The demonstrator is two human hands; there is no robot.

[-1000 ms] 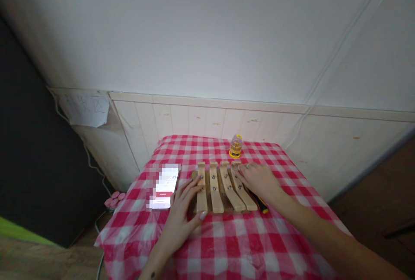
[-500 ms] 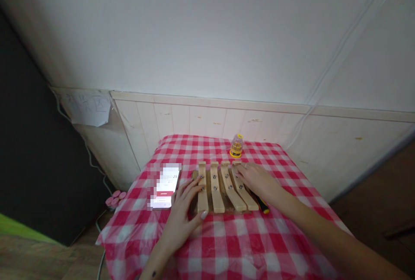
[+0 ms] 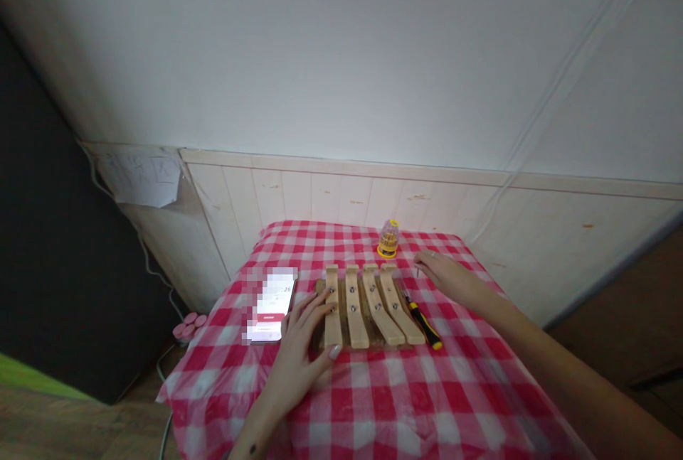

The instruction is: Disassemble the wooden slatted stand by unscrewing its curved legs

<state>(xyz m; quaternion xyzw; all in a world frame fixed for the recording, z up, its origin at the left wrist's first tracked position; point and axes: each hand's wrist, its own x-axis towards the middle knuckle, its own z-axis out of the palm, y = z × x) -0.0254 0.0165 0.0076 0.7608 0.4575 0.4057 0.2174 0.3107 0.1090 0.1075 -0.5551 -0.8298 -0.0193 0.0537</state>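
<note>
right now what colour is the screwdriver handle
The screwdriver handle is black and yellow, with a yellow end, shown best in the head view.

a pale wall (image 3: 341,62) with dim, soft light on it rises above whitish panelling (image 3: 299,197) marked with brown scuffs, a drawn-on paper (image 3: 146,179) hangs at the left near a dark panel (image 3: 69,232) and a loose cable (image 3: 144,254), and brownish floor (image 3: 58,424) shows at the lower left.
</note>
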